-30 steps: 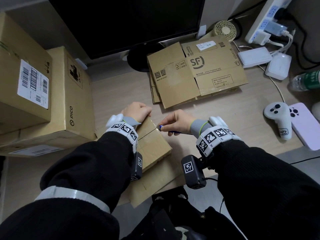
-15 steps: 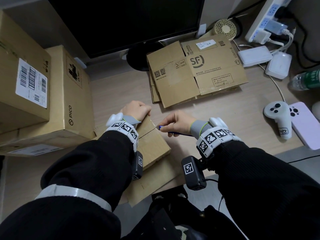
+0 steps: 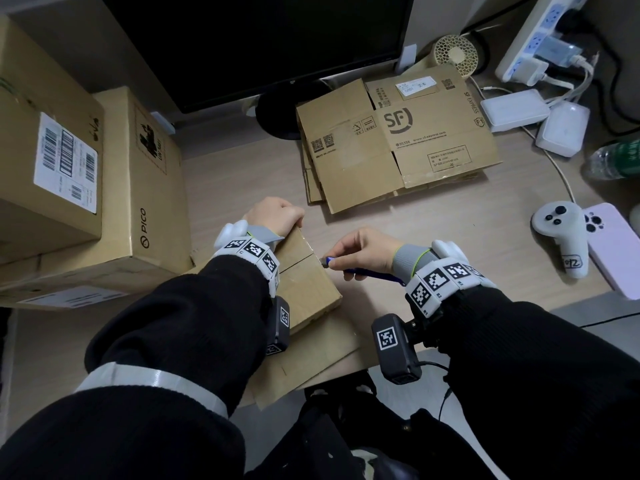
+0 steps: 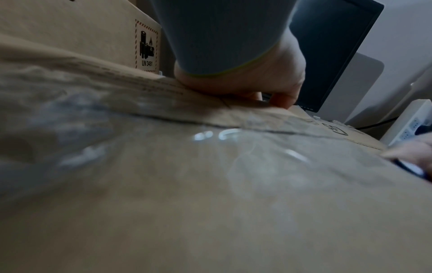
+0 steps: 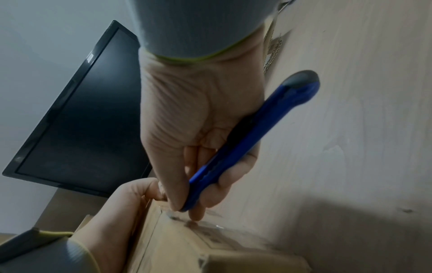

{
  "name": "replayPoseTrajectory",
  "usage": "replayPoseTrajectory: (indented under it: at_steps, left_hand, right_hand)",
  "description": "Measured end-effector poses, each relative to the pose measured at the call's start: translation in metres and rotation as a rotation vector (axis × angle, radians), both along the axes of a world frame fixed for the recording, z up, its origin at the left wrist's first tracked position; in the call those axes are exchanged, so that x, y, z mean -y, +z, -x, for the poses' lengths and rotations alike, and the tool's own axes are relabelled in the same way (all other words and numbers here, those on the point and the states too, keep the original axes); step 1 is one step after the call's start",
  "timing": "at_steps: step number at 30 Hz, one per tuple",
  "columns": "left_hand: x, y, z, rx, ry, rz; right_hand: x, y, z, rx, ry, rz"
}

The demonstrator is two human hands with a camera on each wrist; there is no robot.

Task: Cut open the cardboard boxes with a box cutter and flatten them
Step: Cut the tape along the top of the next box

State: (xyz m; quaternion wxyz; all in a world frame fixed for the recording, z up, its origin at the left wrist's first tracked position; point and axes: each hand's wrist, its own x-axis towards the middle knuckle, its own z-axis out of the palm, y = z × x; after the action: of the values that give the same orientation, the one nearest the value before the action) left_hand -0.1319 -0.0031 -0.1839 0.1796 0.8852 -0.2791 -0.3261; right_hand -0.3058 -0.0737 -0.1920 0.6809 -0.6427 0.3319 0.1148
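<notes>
**Both hands on the small box, blade at the seam**

Left hand [image 3: 275, 216] curls over the far edge of the small cardboard box [image 3: 304, 289], fingers hooked round the rim, holding it down on the pale wood-grain desk [image 3: 450, 237]. Beyond my left wrist stand two big sealed cartons [image 3: 104, 188], the upper one with a white barcode label. Ahead of my knuckles lies a stack of flattened boxes [image 3: 391, 147], matte brown, printed with a logo. My box is smooth corrugated board with glossy clear tape over its centre seam. My right hand [image 3: 363, 252] pinches the slim blue plastic box cutter [image 5: 245, 140] between thumb and fingers, its tip at the seam's near end, just beside my left hand.
</notes>
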Motion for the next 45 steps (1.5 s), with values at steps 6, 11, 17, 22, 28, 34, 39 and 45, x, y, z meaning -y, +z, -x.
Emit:
replayPoseTrajectory:
  at_steps: [6,11,17,22,28,34,39,45]
  left_hand:
    - [0.0,0.003,0.0,0.006,0.01,-0.007]
    - [0.001,0.004,-0.001,-0.007,0.027,0.001]
    - [0.01,0.002,-0.006,-0.146,0.144,0.048]
    - [0.012,0.0,-0.017,-0.228,0.181,0.034]
    - [-0.02,-0.004,-0.056,-0.127,0.351,0.07]
    - [-0.057,0.01,-0.061,-0.281,0.305,0.197]
    - [-0.073,0.014,-0.069,-0.392,0.292,0.167]
    - [-0.068,0.004,-0.079,-0.245,0.338,0.205]
  right_hand:
    - [-0.001,0.002,0.001,-0.04,0.042,0.014]
    - [0.007,0.013,0.001,-0.154,0.187,0.039]
    - [0.027,0.03,-0.007,-0.26,0.147,0.226]
    - [0.032,0.036,-0.012,-0.286,-0.005,0.296]
    - [0.023,0.034,-0.023,-0.389,0.127,0.392]
    - [0.005,0.036,-0.071,-0.317,0.264,0.433]
    - [0.005,0.043,-0.094,-0.415,0.363,0.539]
    - [0.004,0.054,-0.132,-0.405,0.234,0.618]
